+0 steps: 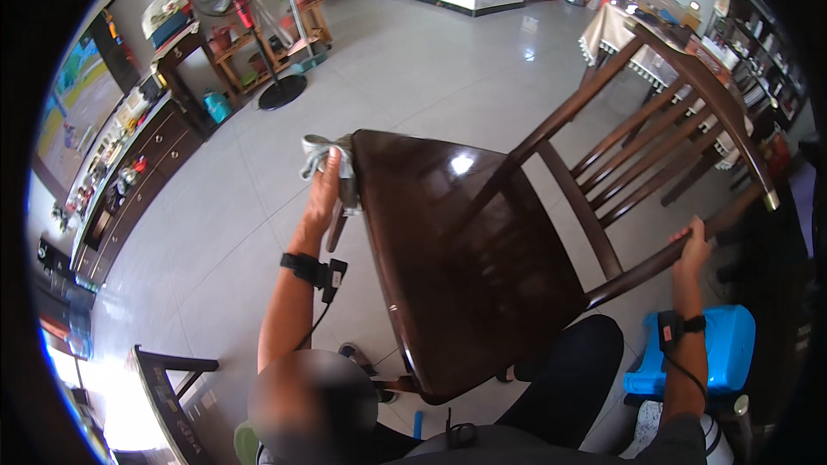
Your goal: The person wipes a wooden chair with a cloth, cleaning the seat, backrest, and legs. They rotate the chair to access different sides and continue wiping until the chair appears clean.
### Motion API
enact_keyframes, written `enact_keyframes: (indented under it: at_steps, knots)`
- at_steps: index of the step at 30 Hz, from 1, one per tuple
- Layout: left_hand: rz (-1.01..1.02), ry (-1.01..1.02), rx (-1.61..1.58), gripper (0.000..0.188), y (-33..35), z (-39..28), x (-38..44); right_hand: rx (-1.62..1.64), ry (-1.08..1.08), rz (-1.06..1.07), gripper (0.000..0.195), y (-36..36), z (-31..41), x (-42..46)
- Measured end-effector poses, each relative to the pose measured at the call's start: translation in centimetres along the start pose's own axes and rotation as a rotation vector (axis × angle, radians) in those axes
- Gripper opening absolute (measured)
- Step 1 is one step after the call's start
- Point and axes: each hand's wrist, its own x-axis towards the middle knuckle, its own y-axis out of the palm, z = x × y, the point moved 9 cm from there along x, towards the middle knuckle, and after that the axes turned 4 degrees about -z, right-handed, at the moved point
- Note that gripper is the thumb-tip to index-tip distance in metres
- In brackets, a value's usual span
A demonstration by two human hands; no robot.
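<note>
A dark brown wooden chair stands before me, its glossy seat turned towards my lap. My left hand holds a folded pale cloth against the chair's far left corner, near the top of a leg. With my right hand I grip the near upright of the slatted backrest. The fingers wrap round the wood. Each wrist wears a black strap with a small device and a cable.
Behind the chair stand a floor fan, a plant shelf and a long drawer cabinet. A cloth-covered table is at the far right. Beside my right forearm is a blue plastic stool. Grey floor tiles lie around the chair.
</note>
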Motion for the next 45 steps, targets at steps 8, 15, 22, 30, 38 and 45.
enact_keyframes:
  at_steps: [8,15,22,30,38,45]
  knots:
    - [-0.164,-0.171,0.009,0.054,-2.4,4.4,1.2,-0.043,-0.052,-0.026,0.025,2.7,2.5,-2.2]
    - [-0.190,-0.159,-0.140,0.025,-4.9,6.4,-7.8,-0.004,-0.071,0.092,0.024,5.6,4.9,-3.8]
    - [-0.167,-0.289,-0.198,0.020,-4.4,7.7,-14.7,-0.188,-0.276,0.131,0.034,7.8,4.9,-0.5]
    - [0.173,-0.583,-0.361,0.025,-3.8,12.3,-18.0,-0.335,-0.077,0.253,0.052,8.5,2.5,0.8]
    - [0.297,-0.826,-0.313,0.023,-3.0,14.8,-21.5,-0.111,0.031,0.317,0.034,8.6,3.4,-1.8]
    - [0.434,-0.909,-0.232,0.022,-0.3,17.7,-25.1,0.027,-0.067,0.286,0.032,9.5,4.6,-2.9]
